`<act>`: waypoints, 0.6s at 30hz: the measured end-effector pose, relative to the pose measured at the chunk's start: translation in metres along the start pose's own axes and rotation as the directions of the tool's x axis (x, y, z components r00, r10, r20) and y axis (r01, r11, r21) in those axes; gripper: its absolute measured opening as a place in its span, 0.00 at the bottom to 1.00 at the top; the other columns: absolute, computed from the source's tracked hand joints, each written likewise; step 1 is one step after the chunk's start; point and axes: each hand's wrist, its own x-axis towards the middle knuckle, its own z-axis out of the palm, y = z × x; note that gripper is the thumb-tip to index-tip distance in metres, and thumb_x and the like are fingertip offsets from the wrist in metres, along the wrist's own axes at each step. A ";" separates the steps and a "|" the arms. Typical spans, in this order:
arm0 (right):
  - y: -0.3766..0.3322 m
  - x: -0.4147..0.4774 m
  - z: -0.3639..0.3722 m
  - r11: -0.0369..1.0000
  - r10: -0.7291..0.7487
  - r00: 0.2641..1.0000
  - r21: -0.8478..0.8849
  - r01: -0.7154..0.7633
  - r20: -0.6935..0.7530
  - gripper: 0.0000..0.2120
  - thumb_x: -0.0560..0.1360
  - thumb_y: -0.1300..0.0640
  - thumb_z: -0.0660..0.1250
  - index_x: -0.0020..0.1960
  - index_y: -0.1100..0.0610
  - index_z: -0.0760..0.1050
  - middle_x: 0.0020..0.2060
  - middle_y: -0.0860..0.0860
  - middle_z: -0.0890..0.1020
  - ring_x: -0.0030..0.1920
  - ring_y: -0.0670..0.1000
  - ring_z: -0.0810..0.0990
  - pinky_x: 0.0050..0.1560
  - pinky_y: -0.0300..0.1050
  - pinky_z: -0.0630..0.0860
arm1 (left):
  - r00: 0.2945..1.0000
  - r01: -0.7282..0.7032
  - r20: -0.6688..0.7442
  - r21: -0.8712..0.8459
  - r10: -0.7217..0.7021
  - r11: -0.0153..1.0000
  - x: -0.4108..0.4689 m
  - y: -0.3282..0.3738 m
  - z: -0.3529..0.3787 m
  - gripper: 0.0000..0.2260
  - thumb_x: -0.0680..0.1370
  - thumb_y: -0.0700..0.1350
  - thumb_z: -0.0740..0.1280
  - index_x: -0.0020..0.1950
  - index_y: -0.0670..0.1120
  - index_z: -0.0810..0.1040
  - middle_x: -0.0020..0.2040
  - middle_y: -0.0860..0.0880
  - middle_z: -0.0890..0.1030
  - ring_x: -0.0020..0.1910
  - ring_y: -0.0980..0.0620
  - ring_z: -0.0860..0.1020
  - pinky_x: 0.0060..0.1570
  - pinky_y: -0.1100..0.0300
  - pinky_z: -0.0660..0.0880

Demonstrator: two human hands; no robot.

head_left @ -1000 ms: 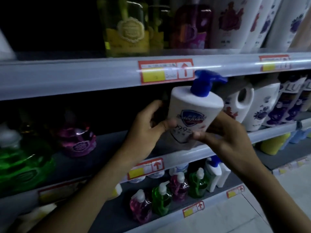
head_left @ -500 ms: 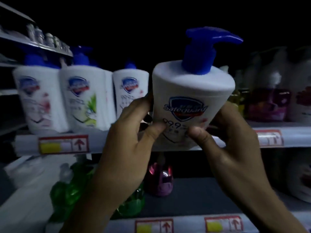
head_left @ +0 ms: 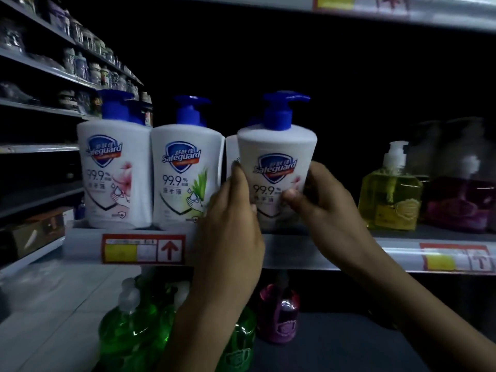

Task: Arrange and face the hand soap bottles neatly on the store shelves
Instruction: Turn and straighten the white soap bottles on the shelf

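— Hands: what are they holding?
— The left hand (head_left: 233, 210) and right hand (head_left: 327, 208) both grip one white soap bottle (head_left: 276, 149), label forward, at the shelf (head_left: 295, 253) front edge.
— Count?
— Four white: pink-label bottle (head_left: 115, 170) and green-label bottle (head_left: 185, 170) on the left, a hidden bottle (head_left: 231, 149) behind, and the held one. One yellow bottle (head_left: 389, 194) stands right, with open shelf between.

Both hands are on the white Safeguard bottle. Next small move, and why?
Probably lower the held bottle upright onto the shelf edge, level with the green-label bottle. The left hand and right hand grip it slightly tilted, in front of a half-hidden bottle.
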 end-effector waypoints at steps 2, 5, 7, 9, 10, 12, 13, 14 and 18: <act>0.004 -0.001 0.001 0.999 0.040 0.999 -0.005 -0.040 0.005 0.14 0.76 0.52 0.65 0.61 0.52 0.72 0.52 0.48 0.83 0.52 0.47 0.82 0.54 0.56 0.79 | 1.000 0.006 0.025 0.080 -0.008 0.997 -0.004 0.001 0.003 0.30 0.79 0.40 0.60 0.78 0.47 0.50 0.76 0.49 0.62 0.71 0.50 0.63 0.70 0.52 0.65; 0.001 0.002 0.003 0.996 0.067 0.998 -0.060 -0.066 0.018 0.14 0.79 0.55 0.63 0.64 0.53 0.70 0.54 0.49 0.83 0.50 0.47 0.82 0.50 0.49 0.80 | 1.000 0.002 0.016 0.177 -0.005 0.984 -0.009 0.003 0.008 0.31 0.78 0.37 0.62 0.78 0.43 0.52 0.75 0.46 0.62 0.69 0.45 0.65 0.65 0.55 0.66; -0.002 0.005 0.002 0.989 0.082 0.995 -0.127 -0.074 0.055 0.15 0.79 0.55 0.63 0.66 0.53 0.69 0.56 0.49 0.82 0.50 0.46 0.81 0.47 0.43 0.79 | 1.000 -0.014 -0.017 0.216 0.018 0.976 -0.012 0.001 0.011 0.29 0.76 0.36 0.62 0.76 0.41 0.57 0.72 0.43 0.67 0.65 0.43 0.69 0.61 0.52 0.71; -0.003 0.006 0.002 0.982 0.114 0.984 -0.167 -0.091 0.139 0.20 0.78 0.55 0.65 0.68 0.52 0.65 0.57 0.47 0.81 0.49 0.42 0.81 0.43 0.33 0.77 | 0.997 -0.032 -0.060 0.211 0.046 0.977 -0.013 -0.003 0.010 0.28 0.74 0.37 0.60 0.75 0.41 0.62 0.70 0.43 0.69 0.64 0.43 0.70 0.60 0.50 0.73; -0.004 0.006 0.002 0.978 0.132 0.974 -0.184 -0.097 0.186 0.24 0.77 0.55 0.68 0.70 0.51 0.63 0.57 0.46 0.80 0.47 0.41 0.80 0.42 0.29 0.76 | 0.994 -0.023 -0.100 0.205 0.044 0.979 -0.012 -0.006 0.007 0.27 0.74 0.38 0.60 0.74 0.42 0.64 0.69 0.43 0.69 0.65 0.44 0.69 0.61 0.49 0.73; -0.005 0.007 0.003 0.965 0.151 0.954 -0.250 -0.085 0.260 0.33 0.73 0.53 0.73 0.70 0.49 0.58 0.55 0.42 0.77 0.47 0.39 0.78 0.41 0.25 0.73 | 0.978 0.068 -0.207 0.238 -0.018 0.969 -0.011 -0.013 -0.001 0.26 0.75 0.43 0.61 0.74 0.47 0.64 0.70 0.42 0.67 0.67 0.44 0.65 0.62 0.51 0.69; -0.005 0.009 0.003 0.959 0.155 0.946 -0.272 -0.076 0.284 0.36 0.71 0.51 0.74 0.71 0.49 0.56 0.54 0.41 0.76 0.46 0.38 0.78 0.42 0.25 0.72 | 0.968 0.131 -0.241 0.267 -0.065 0.955 -0.011 -0.018 -0.006 0.27 0.75 0.46 0.62 0.74 0.49 0.63 0.72 0.42 0.64 0.68 0.43 0.62 0.62 0.51 0.67; -0.005 0.012 0.003 0.959 0.161 0.940 -0.271 -0.078 0.302 0.39 0.69 0.50 0.76 0.71 0.48 0.55 0.54 0.40 0.76 0.47 0.38 0.78 0.44 0.26 0.73 | 0.961 0.189 -0.252 0.289 -0.116 0.939 -0.011 -0.024 -0.010 0.28 0.75 0.48 0.62 0.76 0.51 0.61 0.73 0.41 0.61 0.69 0.42 0.60 0.63 0.49 0.66; 0.002 0.029 0.007 0.977 0.202 0.916 -0.137 -0.164 0.347 0.42 0.65 0.53 0.79 0.70 0.51 0.56 0.57 0.44 0.78 0.52 0.40 0.81 0.53 0.37 0.80 | 0.965 0.240 -0.188 0.341 -0.184 0.909 -0.014 -0.041 -0.023 0.31 0.77 0.49 0.62 0.77 0.56 0.53 0.75 0.40 0.57 0.71 0.38 0.59 0.64 0.40 0.67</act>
